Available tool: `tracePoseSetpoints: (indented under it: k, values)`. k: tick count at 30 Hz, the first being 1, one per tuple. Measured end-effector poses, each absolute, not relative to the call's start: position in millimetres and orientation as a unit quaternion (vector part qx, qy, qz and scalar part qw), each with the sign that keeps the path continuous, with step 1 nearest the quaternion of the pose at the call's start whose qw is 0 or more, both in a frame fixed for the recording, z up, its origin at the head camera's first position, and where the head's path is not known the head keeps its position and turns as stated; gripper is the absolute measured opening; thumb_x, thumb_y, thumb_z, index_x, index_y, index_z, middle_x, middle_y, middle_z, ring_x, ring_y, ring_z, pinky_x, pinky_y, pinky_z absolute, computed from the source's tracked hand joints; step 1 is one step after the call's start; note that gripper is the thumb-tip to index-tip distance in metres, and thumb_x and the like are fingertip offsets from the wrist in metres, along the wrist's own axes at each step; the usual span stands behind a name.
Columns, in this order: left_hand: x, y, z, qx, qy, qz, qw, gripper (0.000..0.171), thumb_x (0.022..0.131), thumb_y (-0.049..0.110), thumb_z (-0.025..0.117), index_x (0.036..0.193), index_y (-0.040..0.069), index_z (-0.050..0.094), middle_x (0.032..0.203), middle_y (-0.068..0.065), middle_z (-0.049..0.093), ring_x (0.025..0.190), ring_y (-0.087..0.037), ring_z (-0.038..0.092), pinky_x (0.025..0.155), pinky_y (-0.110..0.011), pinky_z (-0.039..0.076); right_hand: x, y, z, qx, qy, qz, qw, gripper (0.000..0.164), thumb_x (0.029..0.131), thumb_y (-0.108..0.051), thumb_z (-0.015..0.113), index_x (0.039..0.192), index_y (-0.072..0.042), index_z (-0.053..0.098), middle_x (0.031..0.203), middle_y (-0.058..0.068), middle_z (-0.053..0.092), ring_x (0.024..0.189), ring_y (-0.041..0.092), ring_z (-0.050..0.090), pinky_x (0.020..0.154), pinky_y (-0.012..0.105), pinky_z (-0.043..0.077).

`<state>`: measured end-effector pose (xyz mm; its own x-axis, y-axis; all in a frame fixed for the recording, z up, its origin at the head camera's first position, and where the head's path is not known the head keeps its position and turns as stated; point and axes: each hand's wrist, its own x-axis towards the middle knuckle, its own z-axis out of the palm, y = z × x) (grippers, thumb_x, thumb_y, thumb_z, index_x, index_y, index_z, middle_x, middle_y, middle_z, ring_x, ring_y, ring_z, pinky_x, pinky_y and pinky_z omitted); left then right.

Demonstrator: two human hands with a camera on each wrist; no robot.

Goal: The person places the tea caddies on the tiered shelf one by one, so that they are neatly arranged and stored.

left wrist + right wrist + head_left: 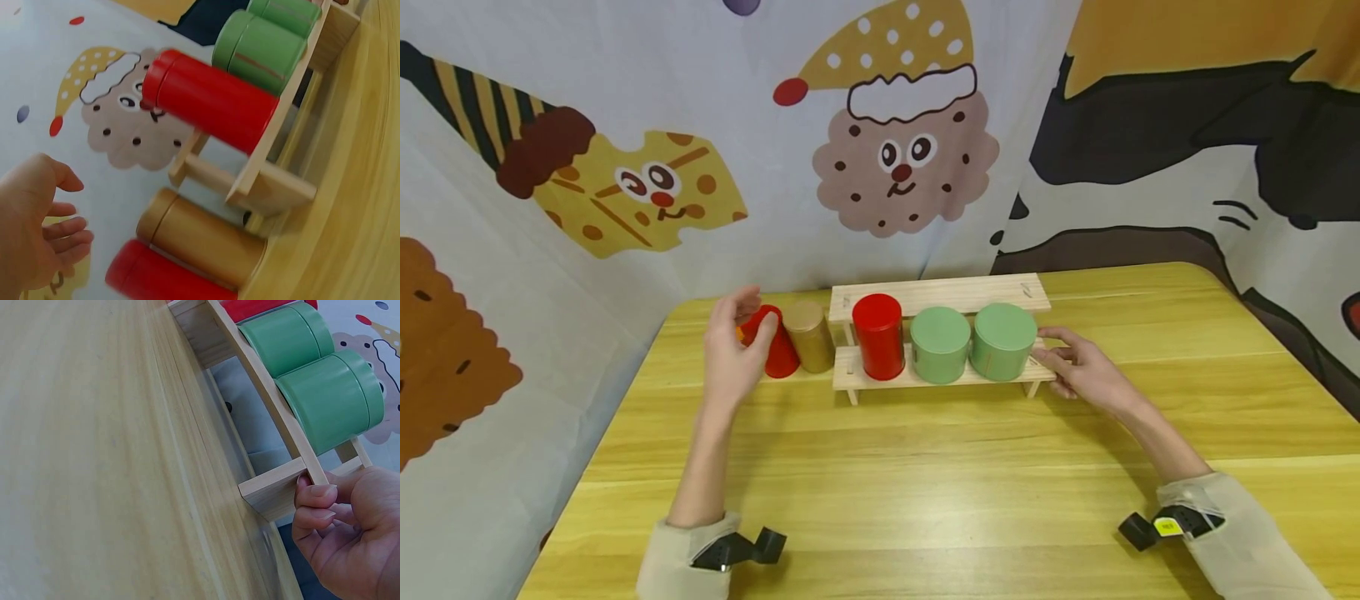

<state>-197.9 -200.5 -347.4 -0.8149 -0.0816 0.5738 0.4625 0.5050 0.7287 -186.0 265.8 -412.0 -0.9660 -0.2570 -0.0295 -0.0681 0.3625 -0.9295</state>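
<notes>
A two-tier wooden rack (936, 294) stands on the table, a tall red canister (879, 340) and two squat green canisters (940, 346) in a row on its lower tier. At the rack's right end my right hand (359, 528) pinches the end of the lower board between thumb and curled fingers. My left hand (735, 354), fingers loosely bent and holding nothing, is raised beside another red canister (782, 354) and partly covers it in the head view. Between that canister and the rack, a gold canister (203, 234) stands upright on the table.
The wooden table (887, 475) reaches back to a cloth backdrop (760, 125) printed with cartoon food. A small orange patch (740, 333) shows behind the left hand. Both wrists wear black cameras over pale sleeves.
</notes>
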Motion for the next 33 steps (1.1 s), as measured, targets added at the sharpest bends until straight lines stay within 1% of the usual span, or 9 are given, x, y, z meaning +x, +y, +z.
tracePoseSetpoints:
  k: [5, 11, 19, 24, 28, 33]
  values:
    - [-197.9, -217.8, -351.3, -0.086, -0.832, -0.472, 0.28, 0.038, 0.092, -0.006, 0.059, 0.13, -0.008, 0.057, 0.116, -0.025, 0.056, 0.108, -0.037, 0.053, 0.099, -0.043, 0.042, -186.1, 266.0, -412.2, -0.101, 0.821, -0.556, 0.085, 0.051, 0.107, -0.021, 0.053, 0.147, 0.005, 0.035, 0.072, 0.006, 0.047, 0.052, 0.011, 0.045, 0.047, 0.027, 0.041]
    - [-198.2, -237.0, -359.6, -0.056, -0.843, -0.457, 0.277, 0.041, 0.088, -0.01, 0.059, 0.129, -0.008, 0.058, 0.116, -0.025, 0.054, 0.108, -0.039, 0.052, 0.1, -0.046, 0.041, -186.3, 265.9, -413.5, -0.102, 0.822, -0.554, 0.085, 0.051, 0.107, -0.022, 0.053, 0.147, 0.005, 0.035, 0.072, 0.006, 0.047, 0.052, 0.011, 0.045, 0.047, 0.027, 0.042]
    - [-199.9, -255.3, -371.9, -0.033, -0.864, -0.44, 0.245, 0.046, 0.087, -0.007, 0.065, 0.132, -0.008, 0.055, 0.121, -0.027, 0.05, 0.112, -0.043, 0.05, 0.103, -0.051, 0.041, -186.0, 265.8, -413.5, -0.102, 0.821, -0.555, 0.085, 0.052, 0.107, -0.022, 0.053, 0.147, 0.005, 0.034, 0.073, 0.006, 0.047, 0.052, 0.011, 0.045, 0.047, 0.027, 0.041]
    - [-203.3, -263.1, -382.3, -0.01, -0.878, -0.423, 0.224, 0.051, 0.087, -0.001, 0.07, 0.136, -0.006, 0.054, 0.129, -0.028, 0.045, 0.116, -0.043, 0.045, 0.104, -0.053, 0.039, -185.9, 265.5, -413.5, -0.101, 0.823, -0.553, 0.085, 0.052, 0.107, -0.021, 0.052, 0.148, 0.005, 0.034, 0.073, 0.006, 0.047, 0.052, 0.01, 0.045, 0.046, 0.027, 0.041]
    - [-205.4, -268.6, -389.7, 0.008, -0.888, -0.416, 0.198, 0.061, 0.088, 0.004, 0.073, 0.143, -0.004, 0.048, 0.137, -0.028, 0.04, 0.121, -0.043, 0.041, 0.103, -0.053, 0.037, -185.7, 265.5, -412.9, -0.101, 0.822, -0.554, 0.086, 0.052, 0.107, -0.022, 0.053, 0.148, 0.005, 0.034, 0.073, 0.006, 0.047, 0.052, 0.011, 0.045, 0.047, 0.027, 0.041]
    - [-208.4, -275.2, -396.9, 0.013, -0.898, -0.411, 0.156, 0.075, 0.09, 0.008, 0.073, 0.152, -0.004, 0.034, 0.146, -0.031, 0.035, 0.128, -0.044, 0.037, 0.108, -0.055, 0.035, -185.8, 265.2, -412.6, -0.099, 0.818, -0.56, 0.089, 0.052, 0.107, -0.022, 0.053, 0.147, 0.005, 0.034, 0.073, 0.006, 0.046, 0.052, 0.011, 0.044, 0.047, 0.027, 0.041]
